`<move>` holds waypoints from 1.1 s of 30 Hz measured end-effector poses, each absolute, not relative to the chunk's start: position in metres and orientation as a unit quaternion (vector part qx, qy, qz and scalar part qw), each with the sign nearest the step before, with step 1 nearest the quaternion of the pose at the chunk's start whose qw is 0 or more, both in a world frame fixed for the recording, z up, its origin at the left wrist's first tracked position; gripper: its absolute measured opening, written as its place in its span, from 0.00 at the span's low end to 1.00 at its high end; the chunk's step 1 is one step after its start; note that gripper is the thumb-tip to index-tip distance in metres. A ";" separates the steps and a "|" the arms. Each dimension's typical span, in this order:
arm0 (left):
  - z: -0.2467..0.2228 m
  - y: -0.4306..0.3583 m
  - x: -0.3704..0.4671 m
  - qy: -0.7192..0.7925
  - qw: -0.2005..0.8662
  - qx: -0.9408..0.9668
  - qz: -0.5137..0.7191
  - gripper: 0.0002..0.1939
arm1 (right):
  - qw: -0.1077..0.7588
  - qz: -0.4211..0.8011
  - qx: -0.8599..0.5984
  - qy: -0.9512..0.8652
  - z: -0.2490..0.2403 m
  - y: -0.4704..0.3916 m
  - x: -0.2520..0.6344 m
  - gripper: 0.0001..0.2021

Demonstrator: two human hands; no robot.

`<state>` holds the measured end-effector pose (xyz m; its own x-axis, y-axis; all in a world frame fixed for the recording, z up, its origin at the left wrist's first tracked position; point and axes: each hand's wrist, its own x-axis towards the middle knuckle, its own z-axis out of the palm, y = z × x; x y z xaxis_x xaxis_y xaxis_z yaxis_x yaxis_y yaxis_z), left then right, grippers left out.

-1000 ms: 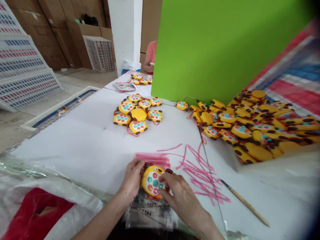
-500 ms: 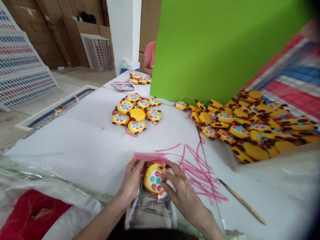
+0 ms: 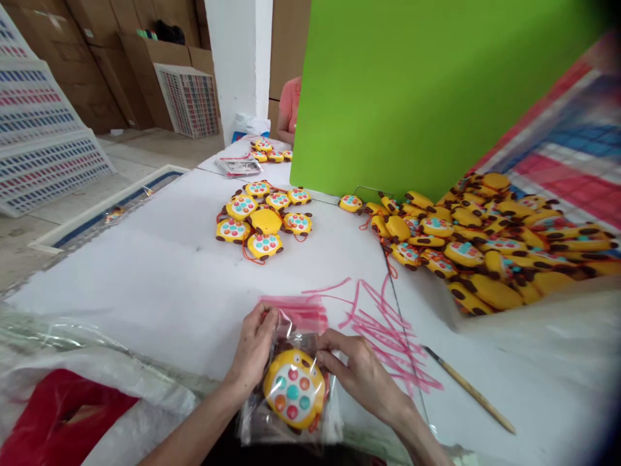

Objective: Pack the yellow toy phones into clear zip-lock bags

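The left hand [image 3: 255, 346] has its thumb and fingers pinched together on the upper left edge of one clear bag [image 3: 290, 327], leaving hardly any gap. The right hand [image 3: 361, 369] pinches the same bag near its upper right, thumb against forefinger, its other fingers curled in. Between and just below the two hands, at the near edge of the white table [image 3: 160, 278], one yellow toy [image 3: 294, 391] sits inside the bag, buttons facing up, with glare crossing the film; seven buttons show, in red, orange and teal. Farther up the table lies a cluster of at least eight similar toys [image 3: 264, 246], one of them plain side up. Beyond it are at least four more toys [image 3: 263, 145], beside some flat packs [image 3: 237, 166] too small to count. The heap [image 3: 466, 254] at right overlaps too much for a count. One thin wooden-handled tool [image 3: 469, 389] lies right of the pink scribbles [image 3: 388, 343]. One green panel [image 3: 417, 97] partly hides one co-worker [image 3: 290, 107].
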<state>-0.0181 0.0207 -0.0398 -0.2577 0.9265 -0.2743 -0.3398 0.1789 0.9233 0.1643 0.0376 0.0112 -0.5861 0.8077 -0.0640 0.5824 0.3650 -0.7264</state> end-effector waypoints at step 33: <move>-0.020 0.011 -0.024 0.538 0.537 0.494 0.422 0.11 | 0.216 0.081 -0.429 -0.873 -0.015 0.046 0.106 0.06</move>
